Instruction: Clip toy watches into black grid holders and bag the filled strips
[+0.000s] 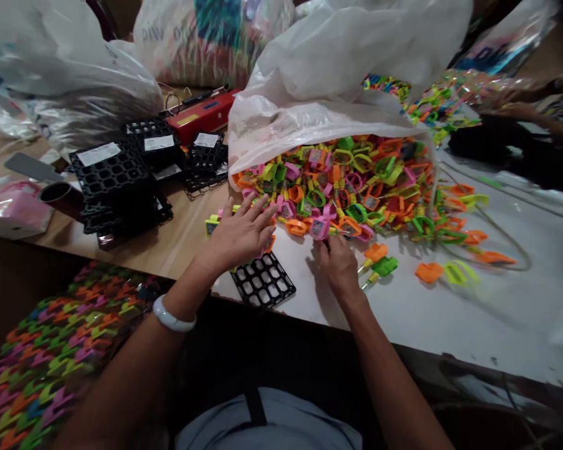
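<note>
From my head view, the colourful plastic pieces (356, 181) look glossy and mixed: orange, lime, green, pink and yellow, many with looped bodies. They spill in a heap from the mouth of a white translucent bag (309, 119) onto the white tabletop (450, 319). I have my left hand (246, 234) palm down, fingers spread apart, over pieces at the heap's left edge, beside the far end of a black grid tray (286, 275). My right hand (338, 259) is at the front edge, by a pink piece (319, 229), fingers curled; whether they clamp anything I cannot tell. Just right of it lie an orange piece (376, 252) and a green piece (385, 266), with pale stems
</note>
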Tool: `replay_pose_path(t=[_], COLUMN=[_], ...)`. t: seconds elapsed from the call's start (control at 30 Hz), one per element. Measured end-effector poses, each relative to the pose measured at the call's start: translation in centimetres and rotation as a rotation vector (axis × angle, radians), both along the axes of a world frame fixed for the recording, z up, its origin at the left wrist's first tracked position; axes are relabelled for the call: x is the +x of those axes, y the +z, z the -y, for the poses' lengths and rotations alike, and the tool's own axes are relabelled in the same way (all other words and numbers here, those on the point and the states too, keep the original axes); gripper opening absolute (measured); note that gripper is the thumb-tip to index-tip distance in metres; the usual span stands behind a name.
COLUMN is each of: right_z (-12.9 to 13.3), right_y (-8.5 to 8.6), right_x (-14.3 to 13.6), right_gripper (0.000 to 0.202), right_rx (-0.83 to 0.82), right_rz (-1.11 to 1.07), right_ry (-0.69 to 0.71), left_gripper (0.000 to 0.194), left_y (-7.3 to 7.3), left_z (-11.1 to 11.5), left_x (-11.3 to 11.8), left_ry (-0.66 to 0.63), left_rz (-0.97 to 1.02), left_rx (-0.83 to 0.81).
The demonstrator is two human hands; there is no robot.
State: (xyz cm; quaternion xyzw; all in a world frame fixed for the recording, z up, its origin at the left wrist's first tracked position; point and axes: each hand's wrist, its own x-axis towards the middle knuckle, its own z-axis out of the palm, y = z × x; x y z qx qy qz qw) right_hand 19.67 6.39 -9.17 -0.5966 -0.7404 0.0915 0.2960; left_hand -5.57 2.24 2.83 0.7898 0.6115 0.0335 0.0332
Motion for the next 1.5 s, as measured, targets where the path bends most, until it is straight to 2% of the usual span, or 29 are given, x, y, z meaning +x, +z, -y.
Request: replay_pose_path(t=[0.1,0.23,0.37,0.47,0.6,0.7,0.87,0.97,1.03,1.1,1.17,1.23,1.33,1.4,1.5], right_z=[0.5,1.3,1.0,0.4,0.6,1.1,1.2,1.2,1.0,0.4,-0.4,-1.0,-0.9,-0.1,1.7], right_y=[0.3,0.9,0.5,-0.5,-1.2,-0.8,0.0,0.4,0.6,0.5,0.3,0.1,0.1,0.4,1.3], right_x=[-1.8,-4.6,-8.0,-9.1,-8.6,-8.5,-9.8,-8.9,-6.7,-3.7,-0.7,1.3,2.0,1.4,0.0], right_gripper=[0.024,0.035,0.032,0.033,0.031,0.03,0.036,0.026,0.019,0.016,0.013,0.009,0.005,0.008,0.025], right_rx=[-0.118,-0.437,-0.582,-0.516,-0.324,-0.253,-0.254,-0.24,-0.145,-0.006,0.057,0.032,-0.048,-0.12,-0.316], right_rz=[-0.265,-0.739,-0.884,-0.869,-0.66,-0.532,-0.357,-0.346,-0.348,-0.285,-0.136,0.002,0.03,-0.096,-0.402], right_ry=[-0.003,0.174,0.37,0.381,0.38,0.436,0.474,0.503,0.408,0.18,-0.022,-0.081,-0.008,0.03,0.065], left_gripper=[0.055,0.055,0.055,0.055,0.054,0.055,0.06,0.055,0.053,0.053,0.053,0.053,0.053,0.056,0.058], left_y=[-0.2,-0.4,-0.3,-0.2,-0.3,-0.3,-0.2,-0.3,-0.4,-0.6,-0.6,-0.5,-0.1,0.3,0.9], left_z=[-0.1,-0.1,0.0,0.1,0.3,0.1,-0.9,-1.2,-1.2,-1.1,-1.2,-1.4,-1.6,-1.2,0.2], left_x=[0.1,0.0,-0.1,-0.1,-0.2,-0.2,0.9,1.3,1.2,1.1,1.2,1.4,1.6,1.3,0.4], left_ry=[0.018,0.006,0.001,0.008,0.011,0.005,-0.022,-0.027,-0.024,-0.036,-0.038,-0.013,0.016,0.012,0.007], left_rz=[-0.002,0.003,0.001,-0.004,-0.009,-0.01,-0.035,-0.046,-0.049,-0.047,-0.048,-0.051,-0.051,-0.04,-0.008], left_rx=[0.005,0.004,0.013,0.014,0.033,0.028,0.069,0.08,0.089,0.105,0.104,0.079,0.028,0.021,0.072])
